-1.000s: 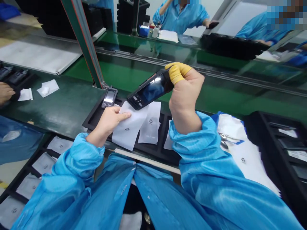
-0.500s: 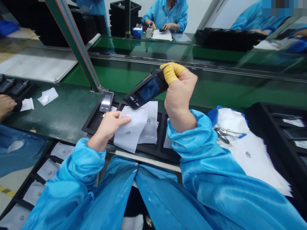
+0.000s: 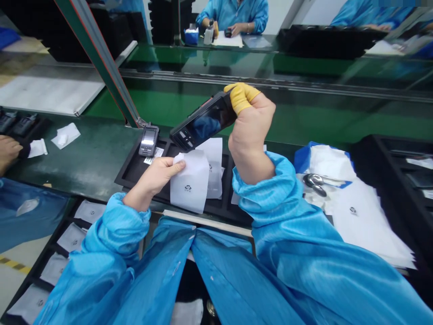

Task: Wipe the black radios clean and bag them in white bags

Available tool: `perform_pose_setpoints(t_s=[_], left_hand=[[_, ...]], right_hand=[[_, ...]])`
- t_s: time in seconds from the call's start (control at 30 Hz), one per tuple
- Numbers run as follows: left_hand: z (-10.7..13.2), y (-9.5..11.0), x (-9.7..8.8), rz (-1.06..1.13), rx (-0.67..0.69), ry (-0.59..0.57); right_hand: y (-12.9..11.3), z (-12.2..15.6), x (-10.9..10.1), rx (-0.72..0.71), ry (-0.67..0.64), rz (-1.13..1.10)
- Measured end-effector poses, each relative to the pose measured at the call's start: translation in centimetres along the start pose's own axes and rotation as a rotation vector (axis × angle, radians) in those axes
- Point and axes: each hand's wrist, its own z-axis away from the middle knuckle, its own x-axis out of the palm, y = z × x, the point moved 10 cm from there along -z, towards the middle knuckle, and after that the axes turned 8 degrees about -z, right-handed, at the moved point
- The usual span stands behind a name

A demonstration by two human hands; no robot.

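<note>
My right hand (image 3: 252,128), with yellow finger cots on its fingertips, is closed round the top end of a black handheld device (image 3: 202,122), held tilted above a black tray (image 3: 131,169). My left hand (image 3: 156,177) pinches the upper edge of a white bag (image 3: 190,183) with a recycling mark, lifted just below the device's lower end. A second white bag (image 3: 214,167) lies on the tray behind it. Another handheld device (image 3: 148,140) stands at the tray's far left corner.
A pile of white bags (image 3: 358,212) and metal scissors (image 3: 314,183) lie at my right, beside another black tray (image 3: 399,180). A green conveyor belt (image 3: 304,122) runs behind. A slanted metal post (image 3: 101,67) rises at left. Someone's hand (image 3: 6,151) rests far left; people in blue coats work across the belt.
My left hand has raised the white bag more upright and closer to the device's lower end. The right hand with the device has shifted slightly left.
</note>
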Motion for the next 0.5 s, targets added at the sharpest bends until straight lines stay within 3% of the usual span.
perform_pose_setpoints(t_s=[0.2,0.5], left_hand=[[0.0,0.2,0.0,0.148,-0.017,0.028],[0.1,0.8,-0.6,0.092,0.041,0.092]], right_hand=[[-0.1,-0.3,-0.6,0.033,0.0,0.112],[-1.1,0.3,-0.5,-0.004,0.05,-0.035]])
